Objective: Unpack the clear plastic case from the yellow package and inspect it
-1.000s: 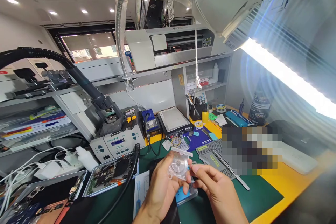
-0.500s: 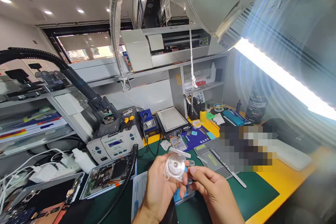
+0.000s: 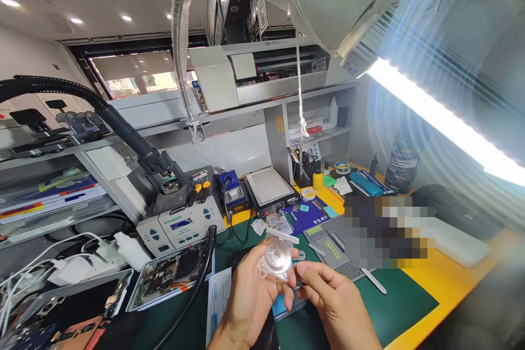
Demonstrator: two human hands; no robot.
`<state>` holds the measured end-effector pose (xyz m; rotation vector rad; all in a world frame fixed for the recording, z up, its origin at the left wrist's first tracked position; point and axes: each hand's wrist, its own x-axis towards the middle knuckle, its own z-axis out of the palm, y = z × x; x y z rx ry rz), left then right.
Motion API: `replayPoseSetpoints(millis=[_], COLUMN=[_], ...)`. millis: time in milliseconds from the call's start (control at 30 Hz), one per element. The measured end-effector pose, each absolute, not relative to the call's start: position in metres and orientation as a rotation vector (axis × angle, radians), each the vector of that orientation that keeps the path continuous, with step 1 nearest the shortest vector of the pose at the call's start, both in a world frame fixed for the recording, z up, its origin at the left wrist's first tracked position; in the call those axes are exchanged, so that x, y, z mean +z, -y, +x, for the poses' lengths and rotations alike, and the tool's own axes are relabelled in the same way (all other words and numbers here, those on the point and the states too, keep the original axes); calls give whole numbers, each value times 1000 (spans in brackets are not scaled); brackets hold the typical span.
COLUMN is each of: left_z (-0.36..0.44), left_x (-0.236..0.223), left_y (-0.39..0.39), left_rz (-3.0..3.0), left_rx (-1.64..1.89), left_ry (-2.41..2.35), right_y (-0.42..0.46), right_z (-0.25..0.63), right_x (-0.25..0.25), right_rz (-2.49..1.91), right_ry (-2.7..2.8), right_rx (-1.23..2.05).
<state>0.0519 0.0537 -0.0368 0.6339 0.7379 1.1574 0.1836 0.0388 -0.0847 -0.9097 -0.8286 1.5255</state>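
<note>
My left hand (image 3: 246, 298) holds a small clear plastic case with a round disc inside (image 3: 275, 258), its lid hinged up, above the green mat (image 3: 394, 306). My right hand (image 3: 334, 301) is beside it, thumb and forefinger pinched close to the case's right edge; whether they grip anything is too small to tell. A blue card or pack (image 3: 287, 303) lies on the mat under both hands.
A metal tray with a circuit board (image 3: 168, 276) sits left, by a black hose (image 3: 192, 284) and a soldering station (image 3: 180, 224). Long tweezers (image 3: 367, 276) and a grey perforated pad (image 3: 328, 246) lie right. A heating plate (image 3: 268, 188) and shelves stand behind. A lamp (image 3: 430, 109) hangs overhead.
Both hands with the clear case have shifted slightly; the view moved a little left. The hold on the case is unchanged.
</note>
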Motion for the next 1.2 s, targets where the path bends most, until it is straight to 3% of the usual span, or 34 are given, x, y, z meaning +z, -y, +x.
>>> replayPoseSetpoints(millis=[1200], left_z=[61], left_x=[-42], left_y=[-51], left_rz=[803], left_rx=[1250], left_ry=[-1009], right_y=[-33], right_z=[177], right_x=[-76], right_rz=[-990], right_ry=[759], right_rx=[1541])
